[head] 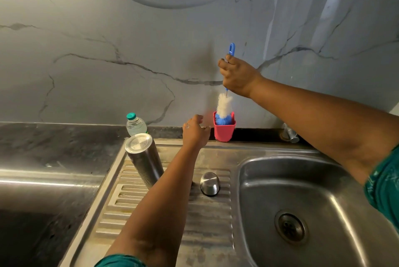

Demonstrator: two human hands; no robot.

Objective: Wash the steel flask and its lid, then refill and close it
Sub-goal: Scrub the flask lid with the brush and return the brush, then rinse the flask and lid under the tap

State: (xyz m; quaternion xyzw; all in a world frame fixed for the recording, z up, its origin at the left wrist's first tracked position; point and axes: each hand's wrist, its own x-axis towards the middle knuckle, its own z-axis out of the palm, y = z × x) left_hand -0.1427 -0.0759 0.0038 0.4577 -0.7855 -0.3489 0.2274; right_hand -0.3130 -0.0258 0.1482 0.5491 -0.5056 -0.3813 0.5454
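- The sink basin (302, 191) lay nearest on the right — steel, bare of dishes, its drain (292, 228) uncovered; whether any water stood in it could not be told.
- On the ribbed drainboard (133, 212) to its left, the lid (209, 183) sat dome-up, well apart from the flask.
- The steel flask (144, 159) stood on the same drainboard near its back left corner, showing a flat closed steel end at the top; it looked to be turned mouth-down, though the lower end was hidden behind the left forearm, so nothing of its inside could be seen.
- The left hand (195, 131) reached past the flask toward the back of the surface, fingers loosely curled and grasping nothing, just beside the pink holder (224, 131).
- That holder held a blue scrubber (222, 120) and the lower bristles of the bottle brush (224, 104).
- The right hand (237, 76) was wrapped around the brush's blue handle, above the holder.
- Behind the flask, a small plastic bottle (135, 125) with a teal cap held a clear liquid, filled part way.
- Judged from this, the washing step was in hand — the brush either being fetched or put back; the picture alone could not settle which.
- If fetched, the next move called for righting the flask, bringing it over the basin and running the bristles down its neck.
- The tap (290, 133) sat at the far right edge, against the marbled wall (108, 39).
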